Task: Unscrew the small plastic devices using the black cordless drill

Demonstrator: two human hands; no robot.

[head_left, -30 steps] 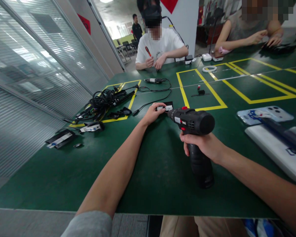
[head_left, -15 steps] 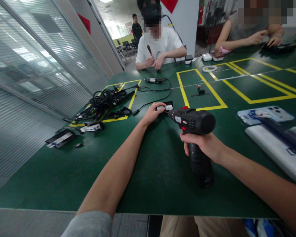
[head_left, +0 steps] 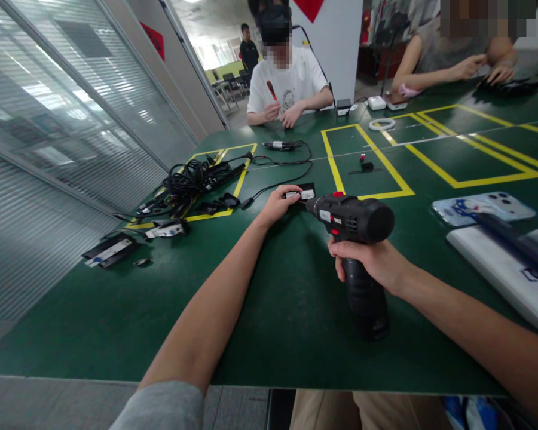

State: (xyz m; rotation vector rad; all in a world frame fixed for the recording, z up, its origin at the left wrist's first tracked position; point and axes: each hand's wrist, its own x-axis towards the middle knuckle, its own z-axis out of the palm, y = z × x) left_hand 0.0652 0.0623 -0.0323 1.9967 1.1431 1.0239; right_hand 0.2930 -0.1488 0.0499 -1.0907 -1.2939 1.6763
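A black cordless drill (head_left: 354, 221) is in my right hand (head_left: 367, 260), whose fingers wrap round its grip. The drill's nose points left and its tip reaches a small black part with a white label (head_left: 305, 194). My left hand (head_left: 280, 205) grips that part at its left end, pressed down on the green table (head_left: 269, 310). Where the drill's tip meets the part is too small to make out.
Tangled black cables (head_left: 190, 182) and small black pieces lie at the left, with a labelled black box (head_left: 111, 251) nearer. A phone (head_left: 482, 209) and a white case (head_left: 502, 272) lie right. Across the table, a person (head_left: 289, 77) holds a screwdriver (head_left: 271, 90); another person sits right.
The person across the table has shifted their hands slightly. My hands, the drill and the black part are almost unmoved.
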